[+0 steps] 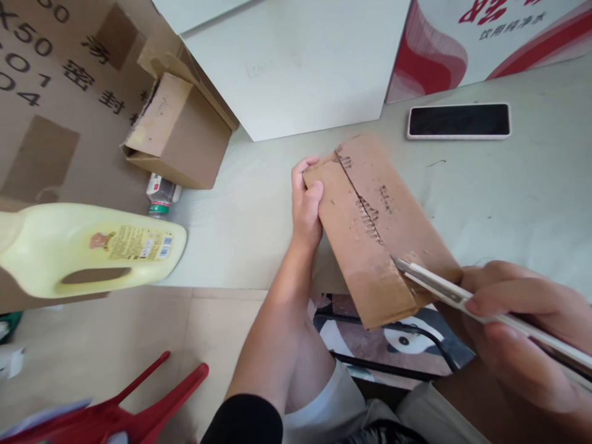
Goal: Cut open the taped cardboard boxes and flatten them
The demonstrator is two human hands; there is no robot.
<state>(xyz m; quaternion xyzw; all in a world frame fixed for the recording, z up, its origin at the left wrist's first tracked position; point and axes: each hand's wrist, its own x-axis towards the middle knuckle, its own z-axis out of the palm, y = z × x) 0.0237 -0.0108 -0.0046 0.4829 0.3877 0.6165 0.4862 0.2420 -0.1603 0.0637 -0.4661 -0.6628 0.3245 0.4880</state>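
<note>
A brown cardboard box [370, 222] is held tilted over the front edge of the table. My left hand [307, 200] grips its far left end, with the thumb on the top face and the fingers partly hidden behind. Along the top runs a dark slit with torn, ragged patches of cardboard. My right hand [522, 327] is closed around a white utility knife [439, 287]. The knife's blade tip touches the slit near the box's closer end.
A phone [459, 120] lies at the back right, before a red and white carton [490, 49]. White box [314, 68] stands behind. At left are an open cardboard box [180, 129], a bottle [160, 196] and a yellow jug [92, 246]. A red stool [139, 413] is below.
</note>
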